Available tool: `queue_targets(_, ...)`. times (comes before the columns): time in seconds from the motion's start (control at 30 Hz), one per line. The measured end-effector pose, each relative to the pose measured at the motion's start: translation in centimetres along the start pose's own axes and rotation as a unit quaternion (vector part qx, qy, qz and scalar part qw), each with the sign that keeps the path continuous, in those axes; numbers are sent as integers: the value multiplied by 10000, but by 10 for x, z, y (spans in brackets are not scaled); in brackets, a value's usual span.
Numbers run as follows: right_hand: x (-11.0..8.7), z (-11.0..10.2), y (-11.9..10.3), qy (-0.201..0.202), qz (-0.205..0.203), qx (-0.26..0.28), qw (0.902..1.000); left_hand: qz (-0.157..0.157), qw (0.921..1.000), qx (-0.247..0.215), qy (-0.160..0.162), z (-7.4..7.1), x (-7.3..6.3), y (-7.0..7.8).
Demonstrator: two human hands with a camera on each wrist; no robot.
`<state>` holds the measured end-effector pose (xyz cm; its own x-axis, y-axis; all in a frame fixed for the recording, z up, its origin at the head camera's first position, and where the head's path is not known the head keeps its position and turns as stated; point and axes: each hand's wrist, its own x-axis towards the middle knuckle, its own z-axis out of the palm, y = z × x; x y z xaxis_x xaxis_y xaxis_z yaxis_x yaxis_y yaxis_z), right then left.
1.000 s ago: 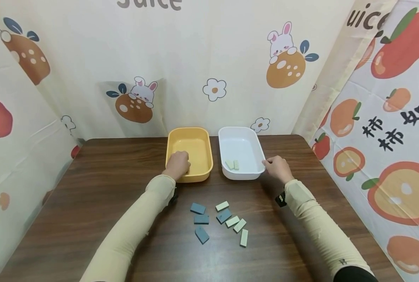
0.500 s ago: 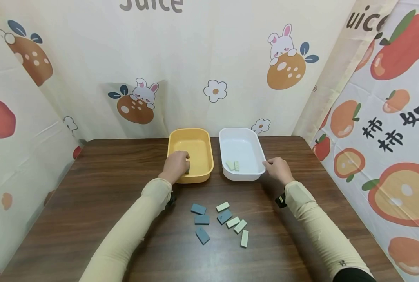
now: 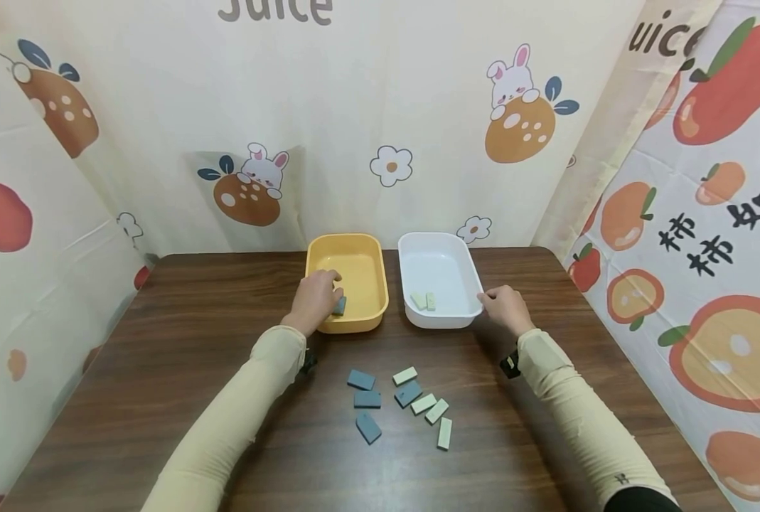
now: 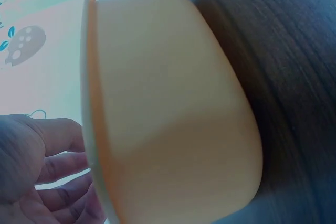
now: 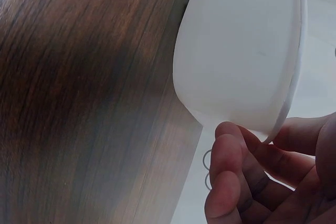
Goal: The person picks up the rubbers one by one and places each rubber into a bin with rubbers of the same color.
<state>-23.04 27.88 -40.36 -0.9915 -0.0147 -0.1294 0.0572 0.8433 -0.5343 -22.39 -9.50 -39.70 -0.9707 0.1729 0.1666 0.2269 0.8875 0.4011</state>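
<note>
My left hand (image 3: 313, 300) is over the near left side of a yellow plastic tub (image 3: 373, 309), its fingers loosely bent and spread. A blue block (image 3: 339, 306) shows in the tub, just beside those fingertips. In the left wrist view the fingers (image 4: 60, 167) reach behind the rim of the tub (image 4: 173, 93). My right hand (image 3: 506, 307) pinches the right rim of a white plastic tub (image 3: 443, 321) between thumb and fingers, as the right wrist view of this tub (image 5: 241, 51) also shows. Two pale green blocks (image 3: 430, 301) lie at its near end.
On the brown wooden table (image 3: 277, 441), in front of the tubs, lie several flat blue blocks (image 3: 367, 400) and several pale green blocks (image 3: 443, 434). A printed cloth (image 3: 335, 107) hangs behind the table, and another cloth (image 3: 699, 320) hangs on the right.
The left hand has loosened its fingers and shifted slightly left and up, uncovering the blue block in the yellow tub. The right hand keeps its hold on the white tub.
</note>
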Motion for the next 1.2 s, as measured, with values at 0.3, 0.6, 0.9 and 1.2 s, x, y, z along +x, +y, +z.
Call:
queue_targets(0.3,-1,0,-1,-3,13,8,10000,-367,9992,102,137,-7,-6,0)
queue_targets(0.6,-1,0,0,9,47,48,10000,-411,9985,160,309,-9,-13,-6)
queue_targets(0.9,-2,0,0,19,-16,78,10000,-725,9962,155,456,-13,-17,-15)
queue_targets(1.2,-3,1,0,29,-36,69,10000,-859,9959,104,276,-14,-21,-22)
